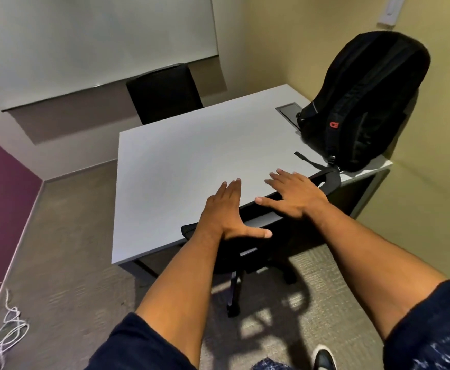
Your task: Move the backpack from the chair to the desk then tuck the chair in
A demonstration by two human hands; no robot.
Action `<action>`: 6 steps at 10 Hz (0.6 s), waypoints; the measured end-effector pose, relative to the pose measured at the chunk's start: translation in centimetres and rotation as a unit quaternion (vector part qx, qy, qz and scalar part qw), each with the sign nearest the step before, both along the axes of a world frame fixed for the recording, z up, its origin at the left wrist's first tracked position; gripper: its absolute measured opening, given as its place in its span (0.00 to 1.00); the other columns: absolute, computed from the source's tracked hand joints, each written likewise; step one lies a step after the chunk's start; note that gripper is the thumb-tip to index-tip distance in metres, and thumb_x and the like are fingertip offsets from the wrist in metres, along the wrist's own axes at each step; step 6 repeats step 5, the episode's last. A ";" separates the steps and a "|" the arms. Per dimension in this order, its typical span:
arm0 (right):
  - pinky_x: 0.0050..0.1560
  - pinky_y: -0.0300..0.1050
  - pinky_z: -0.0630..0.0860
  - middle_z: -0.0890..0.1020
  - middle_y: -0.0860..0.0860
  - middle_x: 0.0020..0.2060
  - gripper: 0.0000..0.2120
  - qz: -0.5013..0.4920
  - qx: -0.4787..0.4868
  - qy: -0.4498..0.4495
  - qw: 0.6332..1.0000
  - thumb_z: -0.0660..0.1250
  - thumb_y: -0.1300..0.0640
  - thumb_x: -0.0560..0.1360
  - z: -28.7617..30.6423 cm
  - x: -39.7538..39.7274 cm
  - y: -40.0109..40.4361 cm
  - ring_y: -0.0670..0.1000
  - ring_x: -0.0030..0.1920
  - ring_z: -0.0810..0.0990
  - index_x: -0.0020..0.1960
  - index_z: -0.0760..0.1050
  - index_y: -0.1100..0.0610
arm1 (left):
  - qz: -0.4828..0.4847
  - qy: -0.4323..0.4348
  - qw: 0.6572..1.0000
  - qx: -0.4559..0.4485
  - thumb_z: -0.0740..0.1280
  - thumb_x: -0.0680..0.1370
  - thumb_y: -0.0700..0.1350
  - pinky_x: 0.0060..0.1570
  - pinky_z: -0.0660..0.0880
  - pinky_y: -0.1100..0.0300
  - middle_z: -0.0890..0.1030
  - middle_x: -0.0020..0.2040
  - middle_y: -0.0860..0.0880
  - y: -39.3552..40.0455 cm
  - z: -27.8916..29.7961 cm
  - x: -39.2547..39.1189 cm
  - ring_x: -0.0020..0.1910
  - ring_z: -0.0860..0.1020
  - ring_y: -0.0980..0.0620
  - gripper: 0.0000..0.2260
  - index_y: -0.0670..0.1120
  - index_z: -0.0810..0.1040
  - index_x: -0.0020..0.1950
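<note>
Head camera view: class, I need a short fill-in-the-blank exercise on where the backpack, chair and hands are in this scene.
1. The black backpack stands upright on the ____.
2. The left hand and right hand rest flat on the backrest of the near ____.
3. Both hands are ____, gripping nothing.
4. The coiled white cord lies on the ____.

Missing words: desk; chair; open; floor

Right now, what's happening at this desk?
A person is tucking a black office chair in under a grey desk. Both hands are spread flat on the top of the chair's backrest, the left hand nearer the desk's corner and the right hand further along, fingers open. A black backpack already stands upright on the desk's far right corner, against the wall.
</note>
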State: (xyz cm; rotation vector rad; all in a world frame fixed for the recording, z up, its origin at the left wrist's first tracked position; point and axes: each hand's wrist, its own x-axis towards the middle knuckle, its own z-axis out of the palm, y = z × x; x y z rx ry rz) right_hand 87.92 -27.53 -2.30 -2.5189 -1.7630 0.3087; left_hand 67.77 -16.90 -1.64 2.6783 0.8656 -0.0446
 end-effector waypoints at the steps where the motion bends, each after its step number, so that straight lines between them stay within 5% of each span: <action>1: 0.80 0.52 0.41 0.54 0.46 0.83 0.51 0.001 -0.003 -0.012 1.000 0.37 0.18 0.70 0.0 -0.6 -0.2 0.44 0.81 0.44 0.83 0.55 0.46 | 0.031 -0.037 0.999 0.020 0.57 0.60 0.85 0.79 0.51 0.46 0.49 0.84 0.50 -0.6 0.2 -0.7 0.83 0.47 0.50 0.63 0.48 0.46 0.84; 3: 0.80 0.51 0.38 0.48 0.48 0.83 0.49 0.010 0.010 -0.048 0.999 0.33 0.21 0.71 0.5 -1.8 0.0 0.46 0.82 0.41 0.84 0.47 0.48 | 0.092 -0.071 0.986 0.116 0.46 0.76 0.74 0.78 0.49 0.47 0.49 0.84 0.44 -0.2 0.6 -1.8 0.83 0.47 0.47 0.46 0.43 0.48 0.84; 5: 0.80 0.49 0.38 0.47 0.46 0.83 0.42 -0.013 0.110 -0.132 0.985 0.34 0.28 0.78 3.6 -1.6 1.6 0.45 0.82 0.43 0.84 0.40 0.50 | 0.114 -0.069 0.970 0.203 0.41 0.77 0.73 0.79 0.36 0.45 0.32 0.82 0.46 2.4 2.9 -3.2 0.81 0.33 0.46 0.43 0.46 0.34 0.82; 6: 0.80 0.49 0.38 0.47 0.46 0.83 0.42 -0.013 0.110 -0.132 0.985 0.34 0.28 0.78 3.6 -1.6 1.6 0.45 0.82 0.43 0.84 0.40 0.50 | 0.114 -0.069 0.970 0.203 0.41 0.77 0.73 0.79 0.36 0.45 0.32 0.82 0.46 2.4 2.9 -3.2 0.81 0.33 0.46 0.43 0.46 0.34 0.82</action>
